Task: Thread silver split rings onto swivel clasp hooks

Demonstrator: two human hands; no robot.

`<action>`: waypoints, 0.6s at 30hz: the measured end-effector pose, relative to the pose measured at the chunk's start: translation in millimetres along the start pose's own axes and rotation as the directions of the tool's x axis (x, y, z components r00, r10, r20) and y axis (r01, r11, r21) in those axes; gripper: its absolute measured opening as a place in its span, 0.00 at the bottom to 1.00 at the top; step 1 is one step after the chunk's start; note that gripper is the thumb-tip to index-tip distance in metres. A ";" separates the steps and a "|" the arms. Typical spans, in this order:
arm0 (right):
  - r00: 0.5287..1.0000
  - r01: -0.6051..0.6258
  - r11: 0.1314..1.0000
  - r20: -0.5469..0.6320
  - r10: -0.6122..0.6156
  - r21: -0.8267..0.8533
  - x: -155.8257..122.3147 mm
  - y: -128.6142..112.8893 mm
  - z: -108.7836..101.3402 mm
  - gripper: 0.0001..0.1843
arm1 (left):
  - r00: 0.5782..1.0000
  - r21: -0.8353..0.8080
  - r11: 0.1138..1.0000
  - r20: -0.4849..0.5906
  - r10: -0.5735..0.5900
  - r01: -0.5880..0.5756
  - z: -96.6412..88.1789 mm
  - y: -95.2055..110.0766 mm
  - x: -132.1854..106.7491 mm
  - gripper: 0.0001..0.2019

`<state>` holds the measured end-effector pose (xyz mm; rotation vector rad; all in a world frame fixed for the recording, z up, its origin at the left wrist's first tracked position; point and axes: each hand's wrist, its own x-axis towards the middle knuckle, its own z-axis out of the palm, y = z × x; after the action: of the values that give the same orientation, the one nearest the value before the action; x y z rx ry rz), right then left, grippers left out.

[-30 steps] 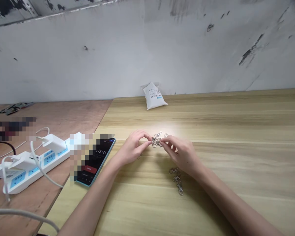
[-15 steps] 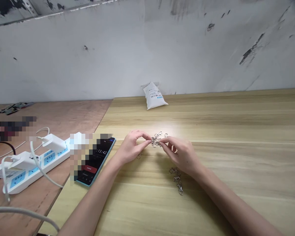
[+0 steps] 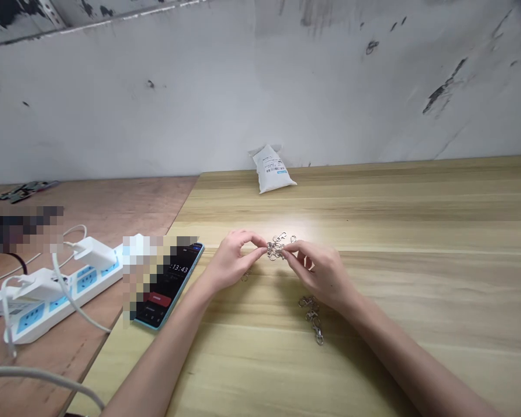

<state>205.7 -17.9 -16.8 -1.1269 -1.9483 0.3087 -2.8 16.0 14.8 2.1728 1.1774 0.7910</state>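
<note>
Over the middle of the wooden table, my left hand [image 3: 235, 260] and my right hand [image 3: 319, 271] face each other, thumb and index finger of each pinched together. Between the fingertips is a small bunch of silver lobster clasps [image 3: 275, 251], and both hands grip metal there; the exact parts held are too small to make out. Just behind the fingers lies another clasp [image 3: 279, 237], with one more [image 3: 293, 238] beside my right index finger. A metal ring [image 3: 245, 277] peeks out under my left hand. Several clasps [image 3: 312, 317] form a loose row below my right wrist.
A white labelled pouch [image 3: 274, 171] rests on the table near the wall. On my left lies a phone [image 3: 169, 286] showing a timer. Past it, a white power strip [image 3: 87, 286] with chargers and cables sits on a brownish surface. Part of that side is pixelated.
The timer on the phone has advanced by one second. My hands and the clasps look the same as before.
</note>
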 end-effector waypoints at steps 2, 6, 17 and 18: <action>1.000 0.008 1.000 0.002 -0.008 0.000 -0.6 1.0 1.1 0.08 | 1.000 -0.003 1.000 0.001 -0.002 0.002 0.1 0.3 -0.4 0.05; 1.000 0.010 1.000 -0.006 -0.010 -0.004 -0.8 2.0 2.2 0.07 | 1.000 0.001 1.000 0.002 -0.004 0.004 0.1 0.5 -0.8 0.04; 1.000 0.006 1.000 0.002 -0.006 -0.009 -0.3 0.7 0.7 0.07 | 1.000 0.002 1.000 0.009 0.001 -0.001 -0.3 1.7 -0.3 0.04; 1.000 0.008 1.000 0.001 -0.008 -0.008 -0.4 0.5 0.7 0.07 | 1.000 0.001 1.000 0.009 0.002 -0.002 -0.4 1.5 -0.3 0.04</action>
<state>205.5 -17.8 -17.7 -1.1240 -1.9559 0.2975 -2.4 15.1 15.9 2.1761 1.1714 0.7805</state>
